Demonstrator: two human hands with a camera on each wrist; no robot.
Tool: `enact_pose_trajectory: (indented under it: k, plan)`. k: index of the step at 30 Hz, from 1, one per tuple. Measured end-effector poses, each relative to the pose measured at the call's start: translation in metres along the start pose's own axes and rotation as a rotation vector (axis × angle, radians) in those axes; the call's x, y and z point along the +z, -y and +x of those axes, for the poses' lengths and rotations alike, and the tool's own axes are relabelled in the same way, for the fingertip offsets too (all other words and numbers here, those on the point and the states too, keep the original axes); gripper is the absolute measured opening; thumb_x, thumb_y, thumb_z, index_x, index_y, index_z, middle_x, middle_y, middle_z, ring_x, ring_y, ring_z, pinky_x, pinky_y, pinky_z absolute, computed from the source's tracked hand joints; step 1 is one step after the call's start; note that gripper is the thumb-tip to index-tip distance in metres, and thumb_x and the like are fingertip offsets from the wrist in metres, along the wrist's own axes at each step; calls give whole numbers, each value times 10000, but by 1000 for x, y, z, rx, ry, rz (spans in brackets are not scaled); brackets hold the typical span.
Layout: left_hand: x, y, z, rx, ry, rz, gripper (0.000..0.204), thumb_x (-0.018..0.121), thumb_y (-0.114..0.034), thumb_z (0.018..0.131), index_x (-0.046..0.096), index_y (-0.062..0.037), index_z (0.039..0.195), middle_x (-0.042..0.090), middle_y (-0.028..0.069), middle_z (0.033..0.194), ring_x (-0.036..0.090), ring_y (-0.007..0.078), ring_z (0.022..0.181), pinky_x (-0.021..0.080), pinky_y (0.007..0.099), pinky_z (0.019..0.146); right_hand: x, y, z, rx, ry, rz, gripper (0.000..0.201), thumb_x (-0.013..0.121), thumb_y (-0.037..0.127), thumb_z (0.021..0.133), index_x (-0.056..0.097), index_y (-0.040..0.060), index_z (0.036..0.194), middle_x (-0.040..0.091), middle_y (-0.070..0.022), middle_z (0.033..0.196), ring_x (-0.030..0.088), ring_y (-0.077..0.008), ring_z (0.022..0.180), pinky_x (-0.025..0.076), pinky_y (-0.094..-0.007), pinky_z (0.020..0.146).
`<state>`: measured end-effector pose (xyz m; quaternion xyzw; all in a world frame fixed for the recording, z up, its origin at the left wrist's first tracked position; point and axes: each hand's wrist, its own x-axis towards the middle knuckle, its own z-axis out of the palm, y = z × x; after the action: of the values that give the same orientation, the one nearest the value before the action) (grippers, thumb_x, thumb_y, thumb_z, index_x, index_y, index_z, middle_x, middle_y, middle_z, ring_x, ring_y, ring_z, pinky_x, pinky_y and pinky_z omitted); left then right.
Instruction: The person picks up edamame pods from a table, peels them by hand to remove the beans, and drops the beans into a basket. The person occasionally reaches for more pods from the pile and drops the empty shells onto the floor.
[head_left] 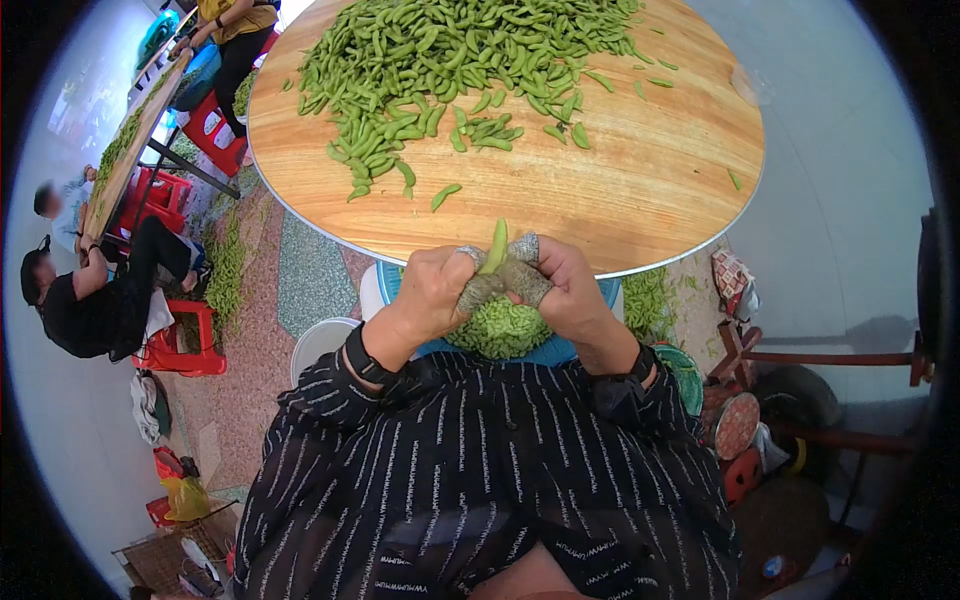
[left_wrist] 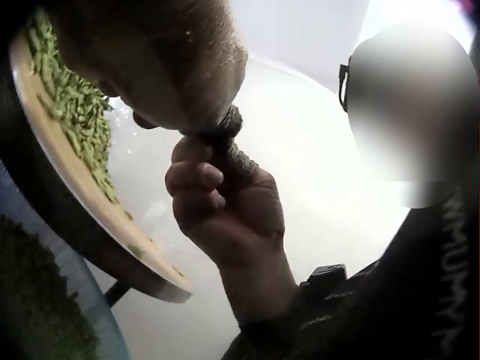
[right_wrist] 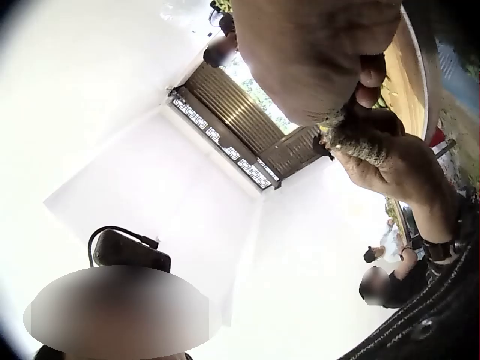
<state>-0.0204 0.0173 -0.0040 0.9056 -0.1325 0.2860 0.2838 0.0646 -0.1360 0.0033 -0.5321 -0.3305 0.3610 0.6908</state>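
Observation:
A green soybean pod (head_left: pixel 499 240) stands up between both hands over the near edge of the table. My left hand (head_left: pixel 432 290) pinches its lower end with cloth-wrapped thumb and finger. From the other side my right hand (head_left: pixel 572 295), also with grey wraps on thumb and finger, grips the pod's base against the left fingertips. The wrist views show the left hand (left_wrist: pixel 169 64) and right hand (right_wrist: pixel 319 56) meeting tip to tip, the pod hidden there. Beneath them, a blue basin (head_left: pixel 566 352) holds a heap of shelled green beans (head_left: pixel 503 328).
A large pile of pods (head_left: pixel 440 60) covers the far part of the round wooden table (head_left: pixel 600 190), with a few strays nearer. A white bucket (head_left: pixel 318 345) stands at left. Pods litter the floor; other people sit at a long table (head_left: pixel 125 165) beyond.

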Motion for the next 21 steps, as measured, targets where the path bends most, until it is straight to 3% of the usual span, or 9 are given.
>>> enact_pose_trajectory:
  k: [4, 6, 9, 13, 15, 19, 21]
  plan:
    - [13, -3, -8, -176, -90, -330, 173, 595, -163, 748, 505, -22, 792, 518, 89, 617, 520, 218, 535, 392, 297, 470, 3, -2, 0, -78, 15, -47, 101, 511, 40, 806, 534, 3, 897, 540, 14, 768, 476, -62, 699, 398, -215, 621]
    - [14, -7, -11, -648, -85, -979, 195, 562, -205, 805, 519, -16, 823, 511, 25, 638, 483, 119, 546, 387, 253, 500, 4, 1, 1, -112, 20, -31, 122, 517, 54, 811, 526, -10, 914, 552, 12, 811, 486, -72, 734, 408, -225, 657]
    - [16, -5, -9, -732, -40, -1063, 290, 517, -322, 838, 493, -34, 821, 470, -25, 647, 423, 67, 536, 357, 216, 485, 0, -3, -1, -64, -46, -81, 106, 515, 42, 799, 531, -14, 889, 556, -3, 786, 481, -77, 722, 401, -226, 643]
    - [18, -12, 1, -586, -157, -916, 253, 525, -276, 839, 492, -24, 839, 484, -20, 693, 435, 55, 591, 357, 191, 531, -4, -13, -3, -26, -62, -255, 87, 511, 24, 780, 539, -14, 853, 552, -26, 752, 477, -85, 701, 397, -231, 626]
    - [15, -4, -3, -594, 15, -805, 169, 546, -142, 822, 501, -2, 906, 496, -38, 734, 457, 47, 652, 398, 216, 577, -3, -19, -1, -77, -89, -240, 80, 505, 12, 763, 539, -18, 829, 542, -44, 717, 475, -99, 672, 396, -242, 608]
    - [2, -4, 1, -605, 48, -901, 146, 560, -139, 809, 517, -14, 870, 511, -8, 704, 481, 72, 641, 408, 236, 573, -4, -18, -2, -162, -57, -240, 72, 522, 47, 782, 544, -6, 824, 543, -22, 711, 463, -87, 643, 390, -235, 587]
    - [2, -3, -4, -472, 75, -475, 143, 594, -136, 762, 536, -29, 839, 536, 63, 693, 532, 150, 612, 418, 264, 538, -7, -3, -5, 147, -7, -17, 90, 546, 94, 797, 559, 11, 831, 543, 3, 715, 452, -54, 625, 373, -197, 554]
